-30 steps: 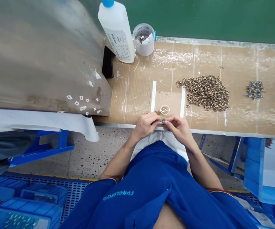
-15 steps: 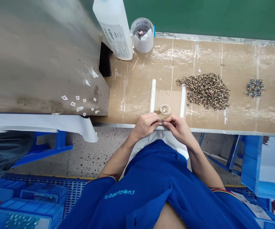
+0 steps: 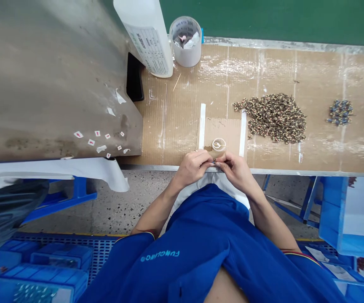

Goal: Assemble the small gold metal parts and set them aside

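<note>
My left hand [image 3: 194,166] and my right hand [image 3: 235,168] meet at the table's front edge, fingertips closed in a pinch. Between them sits a tiny blue and brass-coloured part [image 3: 214,161], mostly covered by the fingers. Just beyond the fingertips lies a white ring-shaped coil [image 3: 219,144] on a cardboard patch [image 3: 224,128] edged with white tape strips. To the right a large heap of small brown and gold parts [image 3: 275,118] is spread out. Farther right is a little cluster of blue and brass parts [image 3: 340,112].
A white bottle [image 3: 148,42] and a tape-roll cup [image 3: 186,52] with scraps stand at the back left, beside a black phone-like object [image 3: 134,78]. Small red-marked labels [image 3: 78,134] stick to the metal surface. A blue bin [image 3: 333,219] is at lower right.
The camera view has shifted slightly. Both hands stay almost in place, still pinching the tiny part, with a small shift of the fingertips.
</note>
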Demonstrator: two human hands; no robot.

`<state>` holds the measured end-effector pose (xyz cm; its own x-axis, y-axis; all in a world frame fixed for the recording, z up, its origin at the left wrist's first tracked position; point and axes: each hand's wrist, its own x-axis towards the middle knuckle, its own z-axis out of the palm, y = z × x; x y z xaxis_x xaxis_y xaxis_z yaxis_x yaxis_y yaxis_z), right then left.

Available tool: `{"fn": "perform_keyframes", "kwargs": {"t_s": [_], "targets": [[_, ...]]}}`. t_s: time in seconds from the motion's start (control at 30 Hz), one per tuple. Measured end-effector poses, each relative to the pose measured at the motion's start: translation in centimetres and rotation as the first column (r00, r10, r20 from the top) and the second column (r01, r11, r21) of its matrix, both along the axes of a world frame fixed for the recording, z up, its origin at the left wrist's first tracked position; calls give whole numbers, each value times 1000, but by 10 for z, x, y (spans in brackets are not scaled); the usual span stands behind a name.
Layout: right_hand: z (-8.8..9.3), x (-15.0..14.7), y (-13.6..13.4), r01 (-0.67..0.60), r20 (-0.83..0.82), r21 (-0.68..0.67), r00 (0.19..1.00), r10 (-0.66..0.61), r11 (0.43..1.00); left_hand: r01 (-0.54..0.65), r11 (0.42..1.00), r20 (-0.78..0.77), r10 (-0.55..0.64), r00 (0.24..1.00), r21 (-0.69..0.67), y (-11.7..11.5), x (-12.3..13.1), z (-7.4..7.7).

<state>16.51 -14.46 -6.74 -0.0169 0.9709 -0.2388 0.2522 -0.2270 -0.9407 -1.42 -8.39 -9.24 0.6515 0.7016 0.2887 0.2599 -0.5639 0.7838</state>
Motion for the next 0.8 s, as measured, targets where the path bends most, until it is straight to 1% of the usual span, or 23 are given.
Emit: {"fn": "perform_keyframes", "kwargs": {"t_s": [0.07, 0.23, 0.3, 0.47, 0.6, 0.7, 0.8], "targets": [[0, 0, 1, 25, -39, -11, 999, -26, 1000, -7, 1000, 13, 8, 1000, -28, 0, 0, 2], [-6, -3, 0, 134, -112, -16, 984, -135, 991, -60, 985, -4, 60, 998, -163, 0, 0, 11], [-7, -4, 0, 159, -134, -20, 978, -160, 987, -61, 983, 0, 62, 998, -175, 0, 0, 13], [-6, -3, -1, 151, -183, -22, 971, -152, 988, -27, 996, 43, 31, 999, -86, 2, 1, 13], [-5, 1, 2, 92, -199, -45, 975, -99, 995, -19, 1000, 46, 19, 999, 7, 2, 1, 7], [-4, 4, 4, 29, -157, -45, 987, -36, 999, -15, 996, 5, 15, 1000, 83, 0, 1, 2], [-3, 5, 5, -4, -86, -10, 996, 4, 1000, -15, 990, -23, 18, 1000, 138, -1, 0, -1]]}}
